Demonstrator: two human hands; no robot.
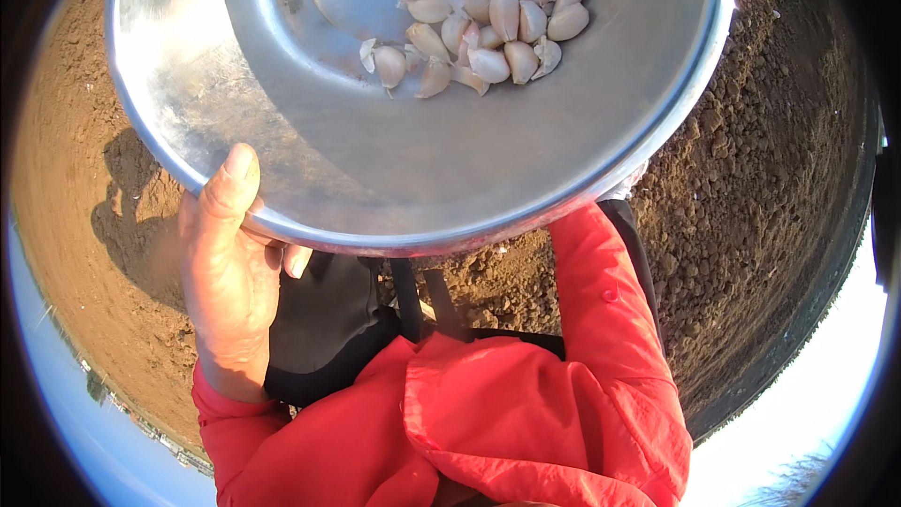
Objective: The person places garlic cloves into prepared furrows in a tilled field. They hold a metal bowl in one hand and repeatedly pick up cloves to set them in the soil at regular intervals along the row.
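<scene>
A wide metal basin (436, 176) fills the upper part of the view, tilted towards me. Its rim is gripped by my left hand (236, 274), thumb over the inside edge and fingers curled beneath. Several unpeeled garlic cloves (504, 14) lie heaped on the basin's floor, some with loose papery skin. One clove (389, 65) rests slightly apart at the heap's near left. My right arm, in a red sleeve (609, 296), reaches under the basin, which hides my right hand; whether it touches the basin cannot be seen.
Loose brown soil (725, 211) with clods spreads around and below me. Dark-clad legs (324, 317) show beneath the basin. A whitish item (623, 186), too covered to identify, pokes out by the right rim. A shadow (134, 225) falls on the soil at left.
</scene>
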